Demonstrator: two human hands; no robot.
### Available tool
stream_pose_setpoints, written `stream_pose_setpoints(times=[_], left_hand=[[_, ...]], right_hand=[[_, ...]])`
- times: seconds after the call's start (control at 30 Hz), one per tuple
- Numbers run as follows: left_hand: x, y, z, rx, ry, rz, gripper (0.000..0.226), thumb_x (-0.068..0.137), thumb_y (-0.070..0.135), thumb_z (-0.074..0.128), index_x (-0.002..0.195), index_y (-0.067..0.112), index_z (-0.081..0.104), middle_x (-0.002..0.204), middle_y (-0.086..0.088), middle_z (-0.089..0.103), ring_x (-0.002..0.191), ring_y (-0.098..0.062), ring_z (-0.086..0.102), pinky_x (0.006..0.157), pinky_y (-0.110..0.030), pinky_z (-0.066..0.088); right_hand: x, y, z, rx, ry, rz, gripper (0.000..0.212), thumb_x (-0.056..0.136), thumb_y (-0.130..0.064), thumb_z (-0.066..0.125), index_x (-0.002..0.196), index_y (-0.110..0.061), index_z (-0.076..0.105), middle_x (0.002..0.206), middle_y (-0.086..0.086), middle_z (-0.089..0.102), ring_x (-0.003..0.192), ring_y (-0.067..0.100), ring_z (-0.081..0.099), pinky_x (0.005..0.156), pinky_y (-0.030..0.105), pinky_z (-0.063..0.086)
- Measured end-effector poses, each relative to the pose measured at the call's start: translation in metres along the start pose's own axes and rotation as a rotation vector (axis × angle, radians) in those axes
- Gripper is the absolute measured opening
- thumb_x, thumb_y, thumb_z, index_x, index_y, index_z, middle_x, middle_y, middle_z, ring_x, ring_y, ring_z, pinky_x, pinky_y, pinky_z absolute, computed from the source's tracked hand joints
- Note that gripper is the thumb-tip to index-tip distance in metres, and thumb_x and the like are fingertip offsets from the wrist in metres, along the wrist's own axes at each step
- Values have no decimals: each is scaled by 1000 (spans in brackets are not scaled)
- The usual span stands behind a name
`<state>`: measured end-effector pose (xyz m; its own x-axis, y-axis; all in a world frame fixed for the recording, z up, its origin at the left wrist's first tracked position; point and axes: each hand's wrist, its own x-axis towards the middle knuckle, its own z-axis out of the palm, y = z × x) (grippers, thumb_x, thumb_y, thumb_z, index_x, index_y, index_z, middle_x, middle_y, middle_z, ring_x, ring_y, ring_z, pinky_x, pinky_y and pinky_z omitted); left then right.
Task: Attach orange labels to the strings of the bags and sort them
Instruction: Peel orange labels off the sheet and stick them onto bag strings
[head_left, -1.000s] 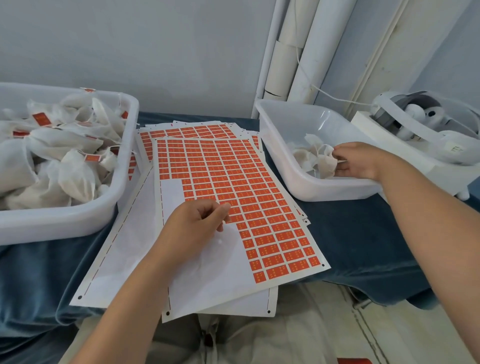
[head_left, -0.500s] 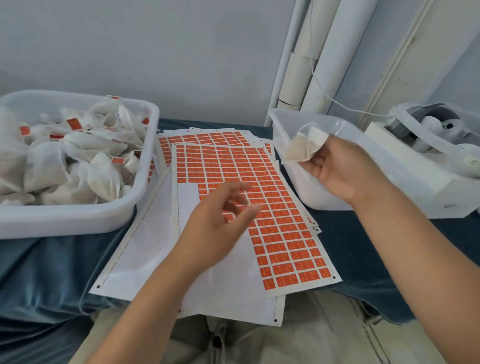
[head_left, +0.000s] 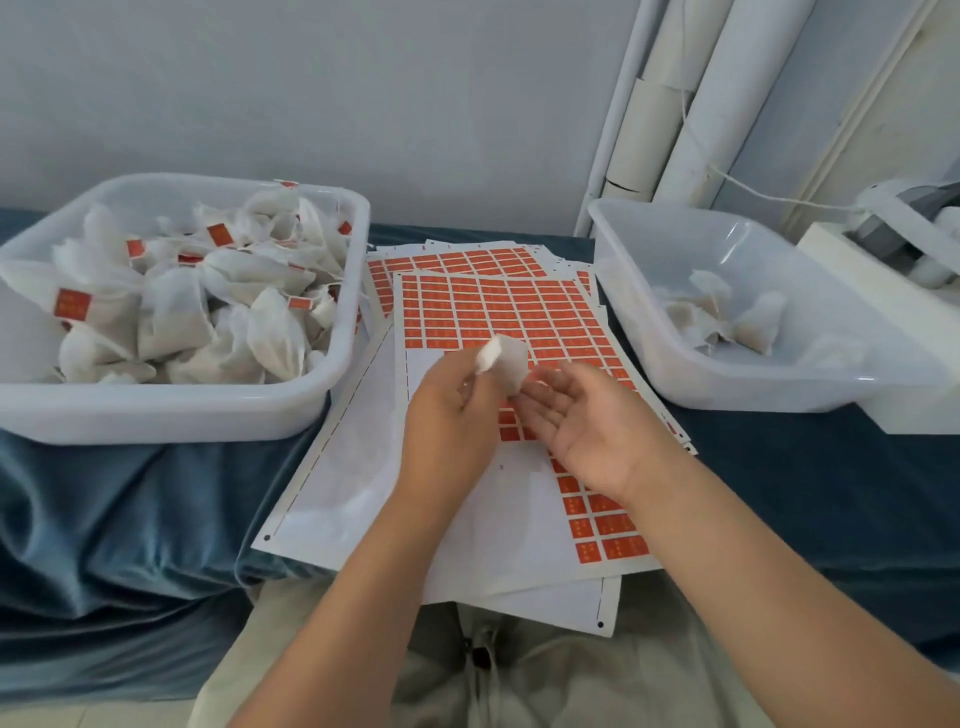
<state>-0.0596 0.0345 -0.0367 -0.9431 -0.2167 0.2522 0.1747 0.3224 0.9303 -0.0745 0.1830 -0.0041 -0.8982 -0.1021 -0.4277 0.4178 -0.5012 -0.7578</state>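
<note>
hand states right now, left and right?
Left hand: pinching the small white mesh bag.
Right hand: open, palm up, fingertips by the bag's lower edge.

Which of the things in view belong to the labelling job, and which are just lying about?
Job: bag in the left hand, orange label sheets, tub of labelled bags, tub of unlabelled bags.
Lying about: white pipes, white device at the right, blue cloth.

Pale grey wall, white pipes in the corner, blue cloth, possibly velvet.
</note>
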Motion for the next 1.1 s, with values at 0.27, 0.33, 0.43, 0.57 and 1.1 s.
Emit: stream_pose_setpoints(times=[0.27, 0.33, 0.43, 0.57, 1.1], left_hand=[[-6, 17, -30, -367, -8, -327, 16, 103, 47, 59, 105, 39, 72, 103, 19, 75, 104, -10, 70, 80, -27, 56], [-12, 20, -33, -364, -51, -328, 21, 103, 49, 59, 115, 37, 72, 109, 17, 76, 108, -11, 70, 80, -26, 53], [-21, 22, -33, -344, -101, -327, 24, 105, 50, 56, 120, 38, 69, 117, 16, 73, 113, -12, 66, 79, -25, 50], [-29, 22, -31, -293, -188, -309, 31, 106, 51, 50, 130, 38, 65, 125, 14, 69, 118, -15, 64, 95, -34, 55], [-43, 28, -37, -219, -329, -220, 40, 85, 85, 35, 111, 66, 58, 110, 46, 57, 101, 24, 54, 60, -7, 50]], right_hand=[[-31, -39, -70, -726, 383, -580, 25, 95, -53, 58, 86, -34, 72, 84, -8, 75, 76, 6, 75, 68, 31, 60], [-37, -49, -86, -1027, 435, -614, 28, 99, -53, 53, 89, -32, 69, 81, -10, 73, 73, 5, 72, 70, 32, 55], [-46, -60, -96, -1592, 300, -318, 24, 104, -53, 50, 98, -40, 68, 92, -18, 73, 82, 2, 69, 66, 27, 48], [-55, -56, -81, -1728, 304, -382, 26, 103, -57, 49, 105, -40, 69, 101, -21, 73, 81, -2, 68, 70, 24, 51], [-53, 5, -22, -1376, 35, -834, 6, 102, -49, 57, 106, -49, 63, 99, -37, 62, 99, -16, 60, 78, -3, 38]])
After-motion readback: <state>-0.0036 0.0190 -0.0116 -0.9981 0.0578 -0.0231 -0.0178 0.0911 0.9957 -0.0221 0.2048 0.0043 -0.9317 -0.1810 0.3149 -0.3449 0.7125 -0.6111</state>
